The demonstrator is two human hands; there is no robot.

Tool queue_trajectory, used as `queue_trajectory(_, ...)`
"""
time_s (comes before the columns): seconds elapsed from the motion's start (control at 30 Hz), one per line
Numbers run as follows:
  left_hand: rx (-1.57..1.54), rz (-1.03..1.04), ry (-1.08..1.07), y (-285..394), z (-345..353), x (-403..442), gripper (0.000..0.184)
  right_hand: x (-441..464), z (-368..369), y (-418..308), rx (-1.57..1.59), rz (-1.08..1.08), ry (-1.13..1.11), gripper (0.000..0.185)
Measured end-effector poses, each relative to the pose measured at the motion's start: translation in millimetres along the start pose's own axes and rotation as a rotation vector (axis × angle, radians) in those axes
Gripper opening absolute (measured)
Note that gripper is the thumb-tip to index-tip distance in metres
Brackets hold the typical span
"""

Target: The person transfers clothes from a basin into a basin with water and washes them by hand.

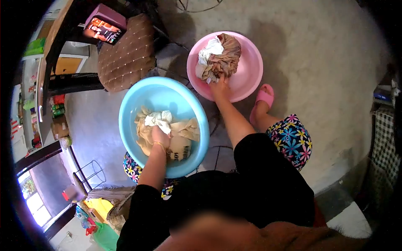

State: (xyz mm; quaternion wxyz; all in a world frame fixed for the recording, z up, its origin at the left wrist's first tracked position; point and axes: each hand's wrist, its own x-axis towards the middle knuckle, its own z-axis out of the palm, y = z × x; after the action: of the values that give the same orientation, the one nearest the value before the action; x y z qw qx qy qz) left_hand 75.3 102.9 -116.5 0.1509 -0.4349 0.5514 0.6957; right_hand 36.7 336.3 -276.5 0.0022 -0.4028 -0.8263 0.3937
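A smooth, grey-beige floor (331,54) is shown, with a darker area crossed by joint lines between and below the basins. At the left side of the room, stocked shelves (31,121) and a bright window (37,203) are seen. Two round basins are present: the pink basin (254,79) is placed on the floor, and the blue basin (125,113), wider in view, is positioned just beside it, its near rim overlapping the floral trousers (292,140). Two white cloths are counted, one per basin. In the blue basin, the white cloth (157,119) is laid among crumpled beige cloth (187,130), on which dark lettering is printed; in the pink basin, the other white cloth (210,50) is bunched against wrinkled brown cloth (228,52). The left hand (160,137) is placed inside the blue basin, its grip narrow, with the white cloth held. The right hand (220,88) is applied to the near edge of the brown cloth; its fingertips are hidden, so its grip cannot be told. One flat, lit phone (103,30) is leaned on a box (109,16) over a padded, dotted brown seat (125,56). One pink sandal (266,95) is visible.
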Motion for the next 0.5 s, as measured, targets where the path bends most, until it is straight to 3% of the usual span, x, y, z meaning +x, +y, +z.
queue_trajectory(0.07, 0.049, -0.015, -0.094, -1.8, -13.8, 9.4, 0.017, -5.5, -1.4, 23.1, -0.253, 0.005, -0.325, 0.038)
queue_trajectory(0.17, -0.005, 0.018, -0.1, -5.6, -18.6, 25.2, 0.016, -29.9, -1.9, 40.6, -0.449, -0.33, -0.235, 0.035)
queue_trajectory(0.27, -0.056, -0.045, -0.109, -2.0, -20.4, 22.9, 0.015, -40.7, -3.0, 49.6, -0.442, -0.485, -0.188, 0.037)
queue_trajectory(0.4, -0.033, 0.006, -0.281, 0.7, -22.6, 26.8, 0.018, -37.4, -5.1, 65.3, -0.482, -0.586, -0.176, 0.039)
queue_trajectory(0.5, 0.054, 0.034, -0.289, 2.6, -21.4, 21.3, 0.028, -46.2, -19.0, 59.4, -0.563, -0.612, -0.199, 0.038)
